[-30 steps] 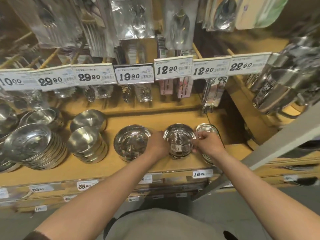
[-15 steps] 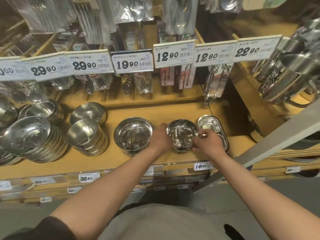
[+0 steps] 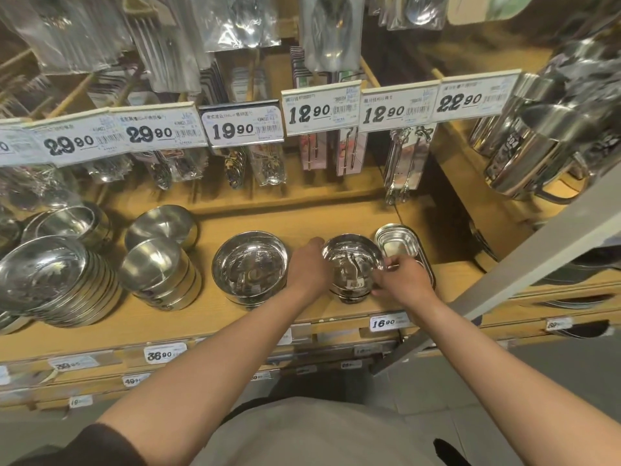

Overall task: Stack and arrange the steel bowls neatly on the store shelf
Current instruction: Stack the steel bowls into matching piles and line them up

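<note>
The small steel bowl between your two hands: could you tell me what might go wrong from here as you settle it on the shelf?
1. The small steel bowl sits close to the shelf's front edge; a nudge from the left hand or right hand could tip it off.
2. The rectangular tray lies right beside it, so the right hand's knuckles may shift it.
3. The larger bowl is near the left hand and could get bumped.
</note>
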`<state>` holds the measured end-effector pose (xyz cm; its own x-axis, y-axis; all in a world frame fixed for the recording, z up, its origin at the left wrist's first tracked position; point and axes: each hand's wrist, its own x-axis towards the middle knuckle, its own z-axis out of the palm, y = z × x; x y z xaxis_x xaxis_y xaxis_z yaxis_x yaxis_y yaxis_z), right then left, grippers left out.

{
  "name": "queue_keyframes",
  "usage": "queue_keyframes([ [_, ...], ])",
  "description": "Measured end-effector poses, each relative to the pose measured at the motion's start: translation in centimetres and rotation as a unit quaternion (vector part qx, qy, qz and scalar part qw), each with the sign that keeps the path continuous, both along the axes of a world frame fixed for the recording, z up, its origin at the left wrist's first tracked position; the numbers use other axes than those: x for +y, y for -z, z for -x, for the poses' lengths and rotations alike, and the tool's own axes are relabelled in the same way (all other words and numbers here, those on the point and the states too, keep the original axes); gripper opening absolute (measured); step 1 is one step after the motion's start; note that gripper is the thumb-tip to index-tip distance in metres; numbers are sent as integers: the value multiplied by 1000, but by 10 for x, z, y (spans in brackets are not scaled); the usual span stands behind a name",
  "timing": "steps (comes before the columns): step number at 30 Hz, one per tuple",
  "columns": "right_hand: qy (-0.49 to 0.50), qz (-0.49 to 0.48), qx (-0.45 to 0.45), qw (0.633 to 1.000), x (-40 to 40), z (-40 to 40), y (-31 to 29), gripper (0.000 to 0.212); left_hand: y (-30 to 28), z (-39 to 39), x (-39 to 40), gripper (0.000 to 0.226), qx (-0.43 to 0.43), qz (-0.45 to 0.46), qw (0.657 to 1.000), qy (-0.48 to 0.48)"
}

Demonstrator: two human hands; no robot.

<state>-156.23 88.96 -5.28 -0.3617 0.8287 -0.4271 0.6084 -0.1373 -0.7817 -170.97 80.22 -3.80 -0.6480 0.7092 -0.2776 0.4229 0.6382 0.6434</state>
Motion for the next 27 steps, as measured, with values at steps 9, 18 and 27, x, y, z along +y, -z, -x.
queue_keyframes([
  [9,-25,-57,-43,997,-1,1,7,22,4,0,-4,57,-28,-27,999,20],
  [18,-71,-88,-44,993,16,9,4,21,7,-4,-6,51,-18,-40,999,-2],
  [27,-59,-93,-24,994,17,10,8,22,7,-1,-5,54,-19,-39,999,-11],
])
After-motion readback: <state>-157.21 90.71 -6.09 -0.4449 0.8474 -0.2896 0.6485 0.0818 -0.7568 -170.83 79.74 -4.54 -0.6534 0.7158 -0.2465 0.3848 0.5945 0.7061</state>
